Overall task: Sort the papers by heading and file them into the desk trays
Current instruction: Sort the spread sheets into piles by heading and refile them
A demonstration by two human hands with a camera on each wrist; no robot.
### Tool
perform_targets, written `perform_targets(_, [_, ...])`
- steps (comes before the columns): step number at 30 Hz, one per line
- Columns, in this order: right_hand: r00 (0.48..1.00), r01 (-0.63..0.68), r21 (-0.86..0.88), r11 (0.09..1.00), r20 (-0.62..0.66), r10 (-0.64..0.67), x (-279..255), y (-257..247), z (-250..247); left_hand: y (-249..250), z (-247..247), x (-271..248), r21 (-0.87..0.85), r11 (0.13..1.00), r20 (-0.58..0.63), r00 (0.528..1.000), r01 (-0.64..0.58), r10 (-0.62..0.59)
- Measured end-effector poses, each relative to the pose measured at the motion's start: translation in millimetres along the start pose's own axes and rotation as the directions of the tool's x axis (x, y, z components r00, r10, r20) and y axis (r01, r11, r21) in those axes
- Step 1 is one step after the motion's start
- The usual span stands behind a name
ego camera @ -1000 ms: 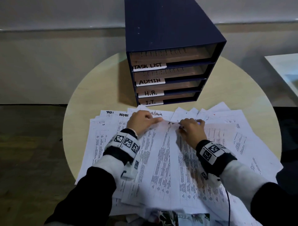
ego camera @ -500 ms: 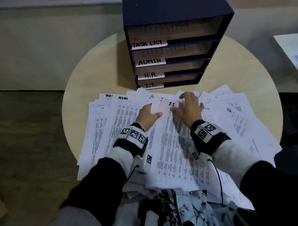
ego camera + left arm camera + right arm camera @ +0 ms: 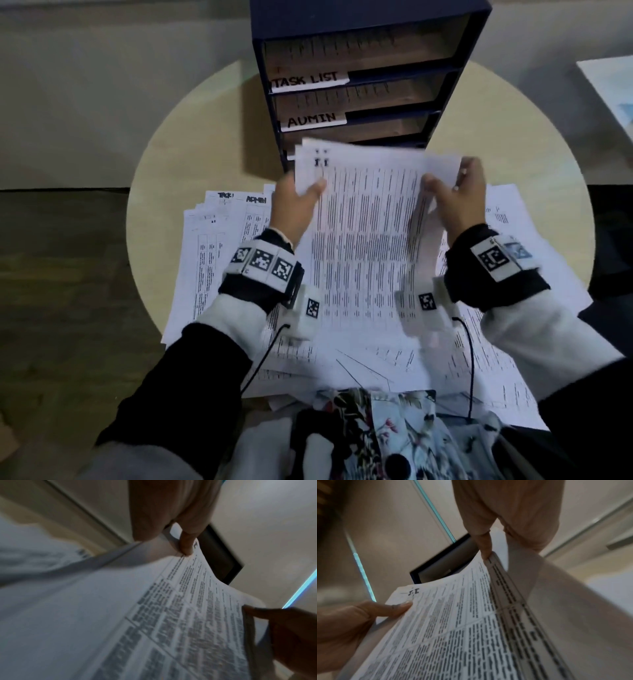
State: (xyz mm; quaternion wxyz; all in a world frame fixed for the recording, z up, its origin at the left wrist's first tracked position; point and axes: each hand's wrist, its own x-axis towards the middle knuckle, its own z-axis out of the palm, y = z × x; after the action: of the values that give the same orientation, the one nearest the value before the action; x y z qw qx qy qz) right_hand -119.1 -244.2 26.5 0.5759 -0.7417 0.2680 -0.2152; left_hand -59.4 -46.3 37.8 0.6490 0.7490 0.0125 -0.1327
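A thin sheaf of printed papers (image 3: 366,233) headed "I.T" (image 3: 413,593) hangs in the air in front of the dark blue tray unit (image 3: 459,85). My left hand (image 3: 301,195) pinches its left edge near the top, thumb on the printed face (image 3: 186,543). My right hand (image 3: 445,192) grips the right edge, which curls up under the fingers (image 3: 485,546). The tray labels TASK LIST (image 3: 308,81) and ADMIN (image 3: 311,120) show; the lower two are hidden behind the sheaf. Many more papers (image 3: 219,260) lie fanned over the round table (image 3: 212,130).
The fanned papers reach the table's near edge and overhang it on the right (image 3: 513,394). Bare tabletop shows left and right of the tray unit. A white surface (image 3: 609,89) stands off to the far right. Floral clothing (image 3: 376,428) fills the bottom.
Both hands were on the I.T. sheets lying on the fanned pile. Now they hold the sheaf by its sides, lifted off the pile and nearer the tray unit.
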Motion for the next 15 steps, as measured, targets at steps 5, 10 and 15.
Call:
perform_targets(5, [0.903,0.414,0.158,0.897,-0.195,-0.383,7,-77,-13,84,-8,-1,-0.066,0.894,-0.162,0.889,-0.443,0.428])
perform_targets(10, [0.803,0.588,0.266,0.764,-0.304,-0.512,-3,-98,-13,111,-13,-15,-0.181,0.755,-0.208,0.775,-0.63,0.596])
perform_targets(15, [0.9,0.419,0.321,0.849,-0.273,-0.341,-23,-81,-9,69,-10,-25,-0.211,0.884,-0.146,0.908,-0.417,0.394])
